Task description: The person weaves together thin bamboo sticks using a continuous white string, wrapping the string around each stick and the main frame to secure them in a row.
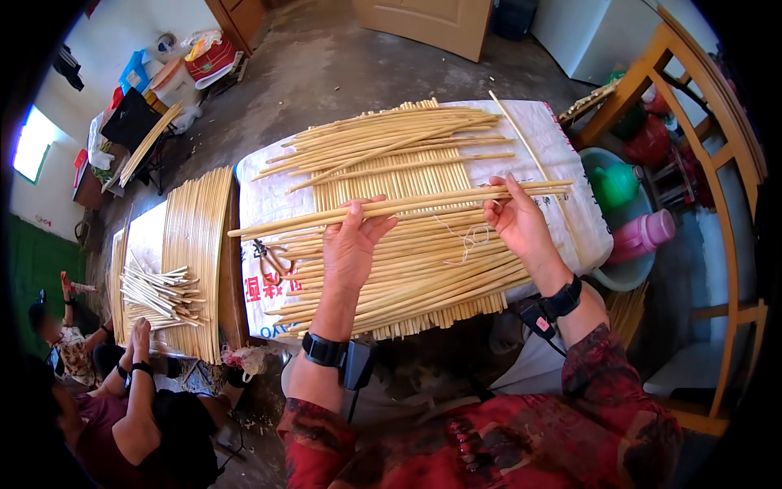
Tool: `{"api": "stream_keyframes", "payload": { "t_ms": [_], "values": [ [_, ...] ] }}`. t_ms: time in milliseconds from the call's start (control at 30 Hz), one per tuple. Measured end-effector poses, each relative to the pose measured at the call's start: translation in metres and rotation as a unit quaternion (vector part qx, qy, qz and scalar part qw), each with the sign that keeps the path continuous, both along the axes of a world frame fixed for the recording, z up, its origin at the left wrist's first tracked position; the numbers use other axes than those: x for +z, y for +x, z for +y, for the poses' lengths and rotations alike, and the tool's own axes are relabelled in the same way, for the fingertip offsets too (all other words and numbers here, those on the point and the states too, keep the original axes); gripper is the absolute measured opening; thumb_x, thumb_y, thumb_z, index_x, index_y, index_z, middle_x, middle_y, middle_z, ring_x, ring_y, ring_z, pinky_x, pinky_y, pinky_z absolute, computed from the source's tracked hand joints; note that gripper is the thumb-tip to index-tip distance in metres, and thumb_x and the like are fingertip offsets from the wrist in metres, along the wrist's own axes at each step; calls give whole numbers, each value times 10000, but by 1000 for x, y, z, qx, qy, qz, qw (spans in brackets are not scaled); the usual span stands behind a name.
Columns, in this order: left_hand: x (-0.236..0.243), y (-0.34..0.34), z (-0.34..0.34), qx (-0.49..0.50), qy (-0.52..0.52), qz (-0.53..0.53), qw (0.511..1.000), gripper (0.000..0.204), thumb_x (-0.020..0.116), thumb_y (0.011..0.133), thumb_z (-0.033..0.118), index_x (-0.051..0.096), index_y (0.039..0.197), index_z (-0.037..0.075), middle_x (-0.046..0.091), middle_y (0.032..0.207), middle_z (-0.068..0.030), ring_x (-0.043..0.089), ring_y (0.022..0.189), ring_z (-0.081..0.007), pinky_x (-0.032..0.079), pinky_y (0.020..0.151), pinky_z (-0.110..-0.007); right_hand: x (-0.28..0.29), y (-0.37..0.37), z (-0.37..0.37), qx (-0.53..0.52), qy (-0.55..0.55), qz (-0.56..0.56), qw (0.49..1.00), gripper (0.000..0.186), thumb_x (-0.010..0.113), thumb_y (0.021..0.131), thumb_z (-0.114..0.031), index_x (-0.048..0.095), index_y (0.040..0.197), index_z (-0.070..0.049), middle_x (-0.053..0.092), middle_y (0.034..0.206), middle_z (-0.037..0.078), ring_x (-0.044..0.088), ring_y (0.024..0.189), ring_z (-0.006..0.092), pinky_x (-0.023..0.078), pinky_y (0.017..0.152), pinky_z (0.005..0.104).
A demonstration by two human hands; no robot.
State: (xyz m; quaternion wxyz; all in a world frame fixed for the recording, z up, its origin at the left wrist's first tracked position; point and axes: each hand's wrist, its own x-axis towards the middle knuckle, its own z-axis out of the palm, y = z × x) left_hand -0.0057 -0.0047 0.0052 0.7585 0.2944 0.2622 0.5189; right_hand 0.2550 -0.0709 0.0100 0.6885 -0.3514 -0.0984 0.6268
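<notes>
Two or so long peeled straw-coloured stalks (pixel 440 198) lie crosswise in both my hands, over the table. My left hand (pixel 356 236) grips them left of the middle, thumb on top. Near their right end my right hand (pixel 517 222) pinches them between thumb and fingers. Just below, between the hands, a loose white string (pixel 470 238) curls over the stalks. Under my hands lies a spread of loose stalks (pixel 423 281). Beyond it, more loose stalks (pixel 391 134) rest across a mat of stalks (pixel 407 175) set side by side. Scissors (pixel 277 265) lie left of my left hand.
A white printed cloth (pixel 538 130) covers the table; one single stalk (pixel 538 159) lies along its right side. At right stand a basin (pixel 635 269) with green and pink jugs and a wooden chair frame (pixel 717 163). At left, a co-worker's hands (pixel 140 346) touch cut stalks (pixel 163 289).
</notes>
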Motion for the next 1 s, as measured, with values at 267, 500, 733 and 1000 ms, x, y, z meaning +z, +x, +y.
{"api": "stream_keyframes", "payload": {
  "t_ms": [267, 500, 733, 1000],
  "values": [
    [9, 0, 3, -66, 114, -17, 991, 186, 486, 906, 150, 539, 1025, 17, 557, 1091, -188, 595, 931, -267, 504, 841, -417, -13, 29, 7, 21, -53, 53, 997, 198, 606, 839, -246, 580, 835, -50, 601, 713, 62, 601, 651, 160, 514, 540, 271],
    [9, 0, 0, -110, 106, -49, 987, 201, 463, 918, 174, 526, 1047, 33, 518, 1157, -181, 545, 1035, -290, 456, 917, -434, -11, 36, 7, 63, 15, 47, 997, 150, 553, 849, -162, 564, 899, -21, 611, 884, 127, 606, 707, 200, 529, 659, 322],
    [-1, -5, 3, -36, -45, -72, 996, 253, 472, 917, 207, 511, 1042, -9, 522, 1147, -201, 501, 1102, -334, 424, 954, -457, 6, 33, 5, 91, 99, -75, 988, 228, 558, 860, -198, 567, 1003, -20, 585, 1017, 128, 596, 771, 190, 520, 727, 305],
    [-3, -18, 9, 53, -66, -109, 990, 206, 501, 903, 181, 517, 1004, 3, 552, 1086, -187, 504, 1098, -342, 442, 932, -474, -2, 27, 7, 77, 85, -99, 989, 239, 588, 852, -207, 568, 1004, -23, 603, 945, 97, 593, 762, 164, 529, 699, 283]
  ]
}}
